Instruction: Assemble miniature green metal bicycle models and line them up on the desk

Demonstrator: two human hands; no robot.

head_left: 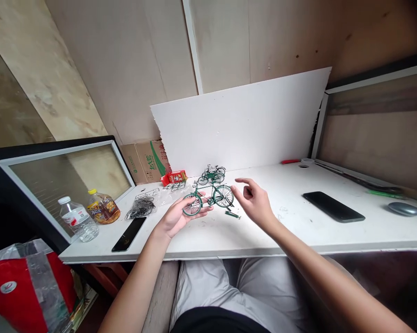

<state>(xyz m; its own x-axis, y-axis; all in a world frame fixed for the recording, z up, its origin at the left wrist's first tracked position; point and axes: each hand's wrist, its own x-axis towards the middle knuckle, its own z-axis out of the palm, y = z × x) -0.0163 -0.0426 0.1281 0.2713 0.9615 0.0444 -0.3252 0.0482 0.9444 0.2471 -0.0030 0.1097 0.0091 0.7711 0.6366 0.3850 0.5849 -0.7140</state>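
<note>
A green model bicycle (210,200) is held above the white table by my left hand (178,215), whose thumb and fingers close around its front wheel. To the right of its rear wheel hovers my right hand (252,200), index finger and thumb apart, with nothing visible between them. Below the bicycle a small green part (232,214) lies on the table. Farther back stand more model bicycles (211,175), dark and green, partly overlapping one another.
On the left are a plastic bag of black parts (140,206), a phone (128,234), a water bottle (78,219) and a yellow-capped drink bottle (103,207). A red packet (174,177) lies behind. Another phone (333,206) and a mouse (404,208) are at right.
</note>
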